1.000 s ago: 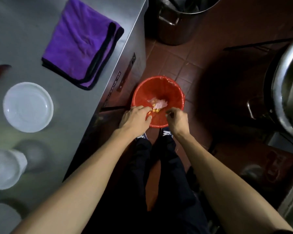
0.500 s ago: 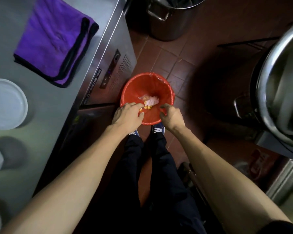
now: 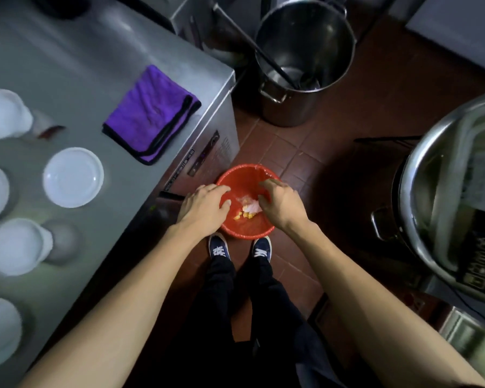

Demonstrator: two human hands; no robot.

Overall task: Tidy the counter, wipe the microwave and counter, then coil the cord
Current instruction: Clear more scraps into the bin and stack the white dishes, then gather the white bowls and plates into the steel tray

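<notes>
Nearest, both forearms reach down over the person's dark trousers and navy shoes to a round red plastic bin (image 3: 245, 228) standing on the brown tiled floor, just beside the foot of the steel cabinet. White and yellow scraps (image 3: 248, 212) lie in its bottom. The left hand (image 3: 203, 210) hangs over the bin's left rim, fingers (image 3: 221, 190) loosely bent and close together; whether they touch the rim or grip anything cannot be told. The right hand (image 3: 282, 204) is over the right side, fingers (image 3: 265, 186) curled downward toward the scraps, and whether they pinch a piece is hidden.

The scraps look light, soft and crumbly, so they would likely drop freely rather than need a firm hold. The bin looks thin-walled and light, best taken by its rim.

Farther up on the left, the grey steel surface (image 3: 67, 79) carries white round plastic lids and bowls (image 3: 73, 177), blurred, and beyond them a folded purple microfibre cloth with black edging (image 3: 151, 114) near the corner. It should be soft, limp and easy to grasp anywhere; bunching it in the palm suits wiping. Farthest stands a tall steel stockpot (image 3: 305, 65) on the floor
</notes>
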